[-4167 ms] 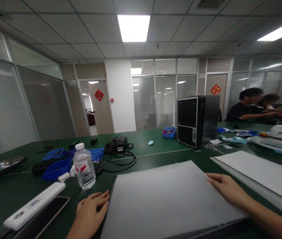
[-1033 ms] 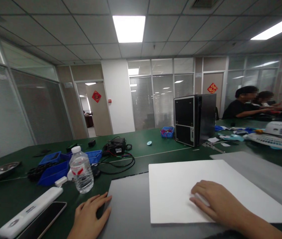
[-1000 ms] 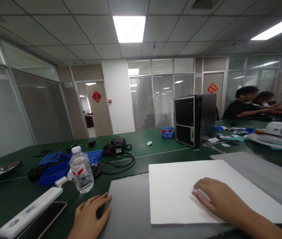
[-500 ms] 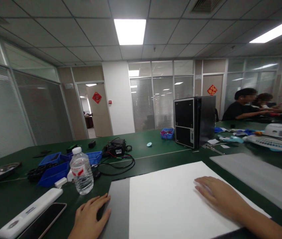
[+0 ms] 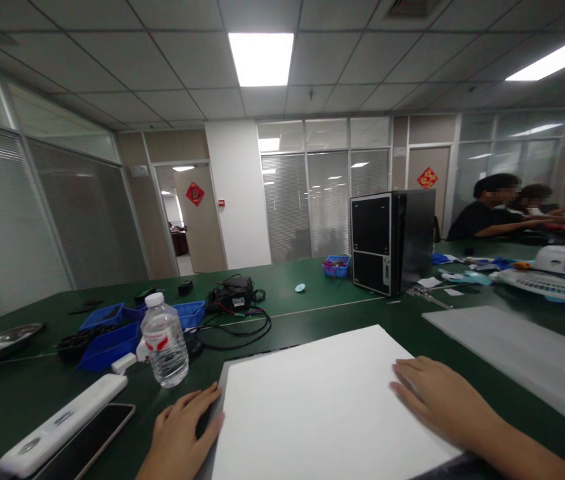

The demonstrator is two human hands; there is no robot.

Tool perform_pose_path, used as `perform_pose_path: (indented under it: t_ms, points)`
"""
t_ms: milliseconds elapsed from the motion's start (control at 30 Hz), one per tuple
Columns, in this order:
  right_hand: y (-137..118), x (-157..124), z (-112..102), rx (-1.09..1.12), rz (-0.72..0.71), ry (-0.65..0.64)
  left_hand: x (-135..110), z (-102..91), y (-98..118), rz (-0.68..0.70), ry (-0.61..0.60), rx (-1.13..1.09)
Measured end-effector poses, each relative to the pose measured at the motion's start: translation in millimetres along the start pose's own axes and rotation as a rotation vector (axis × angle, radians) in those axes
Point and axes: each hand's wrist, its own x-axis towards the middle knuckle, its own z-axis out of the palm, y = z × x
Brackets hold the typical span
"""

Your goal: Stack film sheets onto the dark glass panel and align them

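A large white sheet (image 5: 317, 400) lies flat in front of me on top of a thin grey board (image 5: 216, 407), whose left edge shows as a narrow strip. My left hand (image 5: 182, 430) rests at that left edge, thumb and fingers apart, fingertips on or beside the board. Across from it, my right hand (image 5: 445, 400) lies over the right edge of the sheet with fingers stretched out. Neither hand is closed around anything. Part of the sheet's right edge is hidden under my right hand and forearm.
To the left are a water bottle (image 5: 164, 343), a phone (image 5: 90, 440), a long white case (image 5: 65, 423) and blue bins (image 5: 110, 348). Behind stand a black adapter (image 5: 235, 293) with cables and a computer tower (image 5: 392, 243). A translucent sheet (image 5: 517, 360) lies right; people sit beyond.
The white sheet has slid left across the grey board, covering most of the grey strip. My right hand stays in nearly the same place, now at the sheet's right edge; my left hand barely moved.
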Motion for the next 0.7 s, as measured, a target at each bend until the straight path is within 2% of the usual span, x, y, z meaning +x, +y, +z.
perform_pose_path:
  t_ms: [233,433,533,700]
  points:
    - [-13,-4,3,0.030,-0.145,0.020,-2,0.7,3,-0.006,0.012,-0.016]
    - [2,-1,5,0.060,-0.119,-0.007,-2,-1.0,5,-0.014,0.001,0.003]
    - [34,7,9,-0.010,-0.021,0.046,-2,-1.9,6,-0.007,0.003,0.013]
    - [123,6,13,-0.188,0.366,0.183,-4,-3.1,6,-0.013,0.020,0.020]
